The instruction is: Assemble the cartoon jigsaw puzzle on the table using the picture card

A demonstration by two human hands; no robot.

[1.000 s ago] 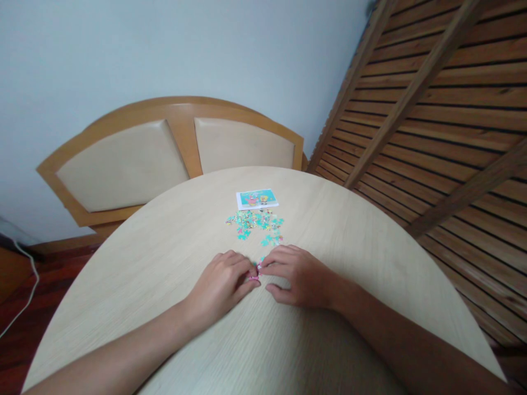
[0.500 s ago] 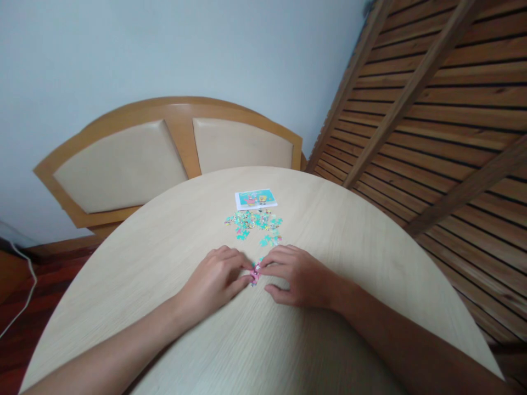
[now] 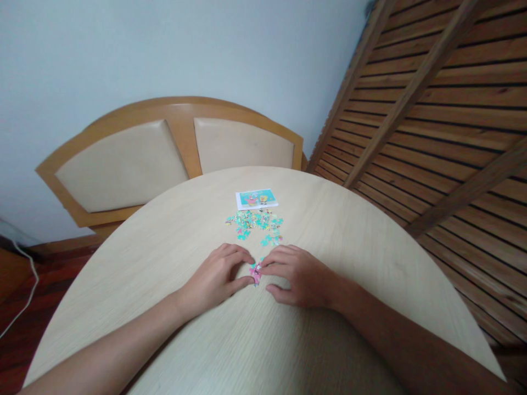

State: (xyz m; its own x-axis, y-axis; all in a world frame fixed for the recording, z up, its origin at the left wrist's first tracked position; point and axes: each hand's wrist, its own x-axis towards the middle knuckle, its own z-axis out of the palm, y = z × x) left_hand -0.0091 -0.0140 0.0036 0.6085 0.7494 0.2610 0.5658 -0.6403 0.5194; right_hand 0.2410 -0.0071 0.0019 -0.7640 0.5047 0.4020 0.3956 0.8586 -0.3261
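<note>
Both of my hands rest on a round pale wooden table. A small pink cluster of joined puzzle pieces lies between them. My left hand has its fingers curled, thumb and fingertips touching the cluster's left side. My right hand is curled too, its fingertips pressed on the cluster's right side. Just beyond the hands lies a scatter of loose teal puzzle pieces. Behind those is a small reference picture card.
A wooden chair back with two beige padded panels stands behind the table against a pale wall. Slatted wooden panels lean on the right. A white cable runs over the floor at the left.
My left hand has drawn slightly back and opened a little, uncovering more of the pink cluster. My right hand has stayed in place.
</note>
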